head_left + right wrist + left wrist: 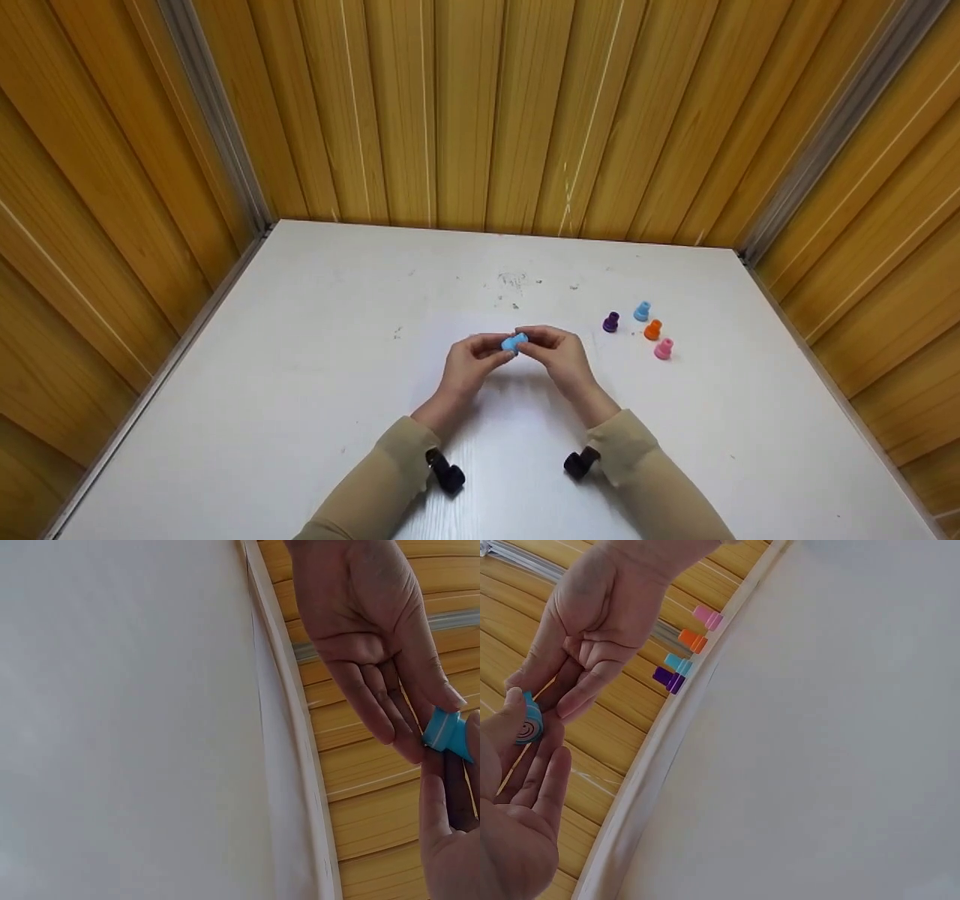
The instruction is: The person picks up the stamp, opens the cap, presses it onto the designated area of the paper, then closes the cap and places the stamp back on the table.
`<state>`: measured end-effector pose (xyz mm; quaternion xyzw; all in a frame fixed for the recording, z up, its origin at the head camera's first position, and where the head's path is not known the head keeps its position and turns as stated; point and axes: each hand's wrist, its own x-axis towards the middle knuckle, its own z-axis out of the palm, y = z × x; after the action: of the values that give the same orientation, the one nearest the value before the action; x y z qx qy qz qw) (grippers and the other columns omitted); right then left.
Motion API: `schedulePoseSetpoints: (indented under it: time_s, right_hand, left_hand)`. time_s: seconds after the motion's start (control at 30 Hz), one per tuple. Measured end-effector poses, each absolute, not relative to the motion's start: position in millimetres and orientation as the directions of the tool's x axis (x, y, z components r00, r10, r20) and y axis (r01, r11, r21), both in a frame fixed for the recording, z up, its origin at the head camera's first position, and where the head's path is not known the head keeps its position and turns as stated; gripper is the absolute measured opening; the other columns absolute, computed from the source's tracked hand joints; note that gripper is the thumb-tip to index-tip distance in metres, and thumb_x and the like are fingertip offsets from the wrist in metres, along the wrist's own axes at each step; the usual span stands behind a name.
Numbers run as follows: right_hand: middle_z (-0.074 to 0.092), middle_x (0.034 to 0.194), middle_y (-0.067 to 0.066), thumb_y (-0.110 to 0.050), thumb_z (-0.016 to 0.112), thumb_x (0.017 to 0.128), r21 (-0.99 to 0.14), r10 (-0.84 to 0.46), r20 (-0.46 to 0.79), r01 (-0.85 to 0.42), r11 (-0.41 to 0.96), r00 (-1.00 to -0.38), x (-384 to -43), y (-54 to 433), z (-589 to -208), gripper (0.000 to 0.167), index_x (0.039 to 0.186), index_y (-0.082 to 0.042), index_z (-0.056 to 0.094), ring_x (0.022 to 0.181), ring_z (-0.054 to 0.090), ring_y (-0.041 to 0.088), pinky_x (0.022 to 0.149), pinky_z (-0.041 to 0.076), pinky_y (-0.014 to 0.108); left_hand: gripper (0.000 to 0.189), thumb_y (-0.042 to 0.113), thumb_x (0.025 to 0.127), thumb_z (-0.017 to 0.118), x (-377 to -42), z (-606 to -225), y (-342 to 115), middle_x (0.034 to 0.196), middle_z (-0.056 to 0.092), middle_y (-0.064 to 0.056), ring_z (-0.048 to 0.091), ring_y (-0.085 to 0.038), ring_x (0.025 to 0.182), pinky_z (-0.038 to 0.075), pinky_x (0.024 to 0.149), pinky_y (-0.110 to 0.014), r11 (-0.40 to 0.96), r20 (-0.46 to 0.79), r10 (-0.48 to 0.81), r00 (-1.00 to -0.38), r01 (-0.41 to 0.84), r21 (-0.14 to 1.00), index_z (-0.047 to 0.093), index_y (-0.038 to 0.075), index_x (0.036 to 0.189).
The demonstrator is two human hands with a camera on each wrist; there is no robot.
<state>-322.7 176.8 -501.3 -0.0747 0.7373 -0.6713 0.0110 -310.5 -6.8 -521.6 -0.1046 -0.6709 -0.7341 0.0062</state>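
Observation:
Above the middle of the table, a light blue toy stamp (514,343) is held between both hands. My left hand (466,367) pinches its wide base end between thumb and fingers. From the other side, my right hand (562,361) pinches the narrower handle end. A smiley print shows on the round face of the stamp (529,727) in the left wrist view. The right wrist view shows the blue stamp (444,729) lying tilted, partly covered by fingertips.
To the right stand several more stamps upright on the white table (300,337): purple (611,322), light blue (643,311), orange (653,330) and pink (664,349). Wood-patterned walls (465,112) enclose the table at the back and both sides.

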Motion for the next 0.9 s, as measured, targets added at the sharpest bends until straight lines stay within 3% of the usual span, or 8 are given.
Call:
schedulePoseSetpoints:
  time_s: [0.17, 0.43, 0.63, 0.77, 0.9]
  right_hand:
    - [0.079, 0.107, 0.001, -0.006, 0.078, 0.09, -0.993, -0.138, 0.073, -0.085, 0.082, -0.988, -322, 177, -501, 0.033, 0.121, 0.004, 0.073, 0.099, 0.072, 0.007, 0.091, 0.059, 0.019]
    - [0.078, 0.097, -0.002, 0.005, 0.068, 0.095, -0.963, -0.138, -0.08, 0.112, -0.245, -0.987, -323, 175, -501, 0.025, 0.119, 0.008, 0.071, 0.098, 0.074, 0.008, 0.092, 0.061, 0.022]
    - [0.079, 0.1, -0.002, 0.003, 0.069, 0.095, -0.965, -0.13, -0.072, 0.102, -0.243, -0.989, -325, 179, -498, 0.026, 0.121, 0.007, 0.071, 0.099, 0.074, 0.008, 0.093, 0.06, 0.022]
    - [0.079, 0.104, -0.002, 0.0, 0.072, 0.094, -0.996, -0.048, 0.001, 0.003, -0.092, -0.999, -335, 195, -491, 0.03, 0.123, 0.006, 0.071, 0.099, 0.073, 0.008, 0.093, 0.06, 0.02]
    - [0.078, 0.113, 0.005, -0.01, 0.077, 0.092, -0.968, 0.018, 0.081, -0.075, 0.241, -0.997, -349, 217, -486, 0.032, 0.123, -0.001, 0.073, 0.101, 0.07, 0.013, 0.09, 0.059, 0.016]
  left_hand:
    - [0.028, 0.0, 0.088, 0.078, -311, -522, -6, 0.115, 0.074, -0.022, 0.077, -0.017, 0.096, 0.064, 0.085, -0.029, -0.166, 0.158, 0.121, -0.98, 0.137, 0.977, 0.074, -0.01, 0.113]
    - [0.026, -0.003, 0.086, 0.079, -310, -521, -5, 0.11, 0.075, -0.021, 0.078, -0.017, 0.091, 0.065, 0.084, -0.028, -0.184, 0.151, 0.108, -0.983, 0.13, 0.974, 0.073, -0.011, 0.111]
    - [0.029, -0.003, 0.086, 0.079, -310, -521, -5, 0.109, 0.075, -0.022, 0.077, -0.016, 0.092, 0.064, 0.084, -0.027, -0.172, 0.152, 0.089, -0.984, 0.135, 0.976, 0.072, -0.013, 0.112]
    - [0.03, -0.001, 0.085, 0.081, -312, -521, -7, 0.11, 0.077, -0.021, 0.076, -0.014, 0.091, 0.064, 0.082, -0.026, -0.132, 0.11, 0.022, -0.994, 0.106, 0.986, 0.074, -0.009, 0.114]
    - [0.032, 0.0, 0.086, 0.08, -317, -520, -12, 0.111, 0.077, -0.019, 0.075, -0.013, 0.091, 0.064, 0.081, -0.026, -0.145, 0.074, -0.045, -0.996, 0.079, 0.986, 0.073, -0.008, 0.116]
